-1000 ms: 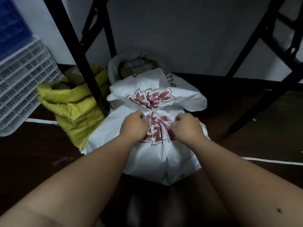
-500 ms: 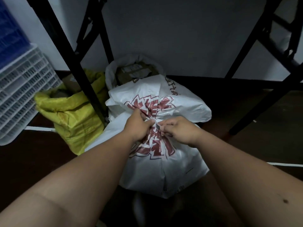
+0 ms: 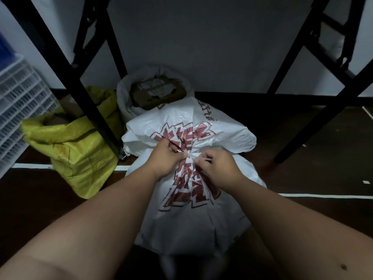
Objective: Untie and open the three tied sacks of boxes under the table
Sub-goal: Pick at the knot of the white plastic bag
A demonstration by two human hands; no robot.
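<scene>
I have the white sack [image 3: 191, 209] at six o'clock, just ahead of me under the table. My left hand [image 3: 164, 158] is curled tight round its gathered neck; my right hand [image 3: 219, 168] pinches the thin tie [image 3: 207, 159] there. The plastic looks soft and slippery, so I judge the knot the place to work.

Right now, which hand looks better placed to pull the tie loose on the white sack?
Probably the right hand: it pinches a thin strand at the knot, while the left hand grips the sack neck.
</scene>
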